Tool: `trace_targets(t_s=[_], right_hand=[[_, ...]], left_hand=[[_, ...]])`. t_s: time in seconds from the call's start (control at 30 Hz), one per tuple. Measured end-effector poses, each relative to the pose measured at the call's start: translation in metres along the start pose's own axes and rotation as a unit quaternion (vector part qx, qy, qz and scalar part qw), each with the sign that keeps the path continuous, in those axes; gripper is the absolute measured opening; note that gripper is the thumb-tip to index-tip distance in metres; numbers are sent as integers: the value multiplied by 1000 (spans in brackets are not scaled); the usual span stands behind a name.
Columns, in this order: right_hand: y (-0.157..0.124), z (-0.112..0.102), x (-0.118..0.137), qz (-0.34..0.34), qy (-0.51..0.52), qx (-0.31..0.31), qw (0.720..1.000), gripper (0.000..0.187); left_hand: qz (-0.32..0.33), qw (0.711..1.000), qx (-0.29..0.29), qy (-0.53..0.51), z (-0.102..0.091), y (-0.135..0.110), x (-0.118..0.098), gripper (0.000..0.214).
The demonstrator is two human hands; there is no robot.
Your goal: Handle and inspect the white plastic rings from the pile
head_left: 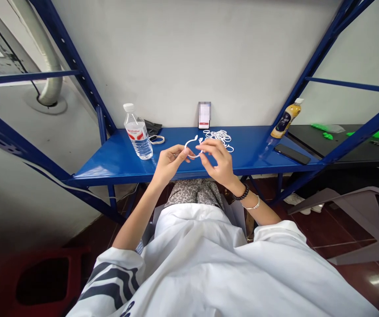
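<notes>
- The desk point(252, 152) is blue and shiny, with blue metal posts at both ends and a pale wall point(189, 57) behind it.
- A pipe point(52, 90) comes down on the left; the floor point(328, 226) is dark red.
- A water bottle point(138, 138), a phone point(204, 116) propped upright and a yellow bottle point(285, 121) stand on the desk.
- The white ring point(191, 140), with a gap in it, is up between the hands, near the desk's front edge.
- The left hand's point(169, 164) grip pinches it between thumb and fingers.
- The right hand's point(218, 162) fingertips are at its other side; I cannot tell if that grip is pressed together.
- Those fingers hide part of it and part of the pile of white rings point(220, 135).
- The water bottle partly hides a black thing point(152, 127).
- The phone's screen is blurry.
- A gray chair point(357, 211) is cut off at the right.
</notes>
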State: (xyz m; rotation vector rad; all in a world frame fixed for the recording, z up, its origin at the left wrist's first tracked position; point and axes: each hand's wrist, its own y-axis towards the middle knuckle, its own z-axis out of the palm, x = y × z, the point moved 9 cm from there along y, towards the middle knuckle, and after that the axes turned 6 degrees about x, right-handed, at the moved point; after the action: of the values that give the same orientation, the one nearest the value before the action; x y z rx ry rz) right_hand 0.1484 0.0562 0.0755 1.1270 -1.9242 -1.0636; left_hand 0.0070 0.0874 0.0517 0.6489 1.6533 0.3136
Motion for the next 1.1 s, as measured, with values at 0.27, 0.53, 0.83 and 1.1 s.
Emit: trace_targets(t_s=[0.27,0.53,0.83,1.1], right_hand=[[5,5,-39,141,256,58,955,31],[-1,22,-65,216,403,77,886,33],[-4,21,-72,239,422,23,874,30],[-5,19,-66,224,415,4,882,25]], left_hand=[[-32,996,63,-59,11,-2,2,37],[-35,995,25,-90,6,0,9,36],[77,996,-2,36,2,-3,-8,55],[151,972,-32,176,6,-10,-26,51]])
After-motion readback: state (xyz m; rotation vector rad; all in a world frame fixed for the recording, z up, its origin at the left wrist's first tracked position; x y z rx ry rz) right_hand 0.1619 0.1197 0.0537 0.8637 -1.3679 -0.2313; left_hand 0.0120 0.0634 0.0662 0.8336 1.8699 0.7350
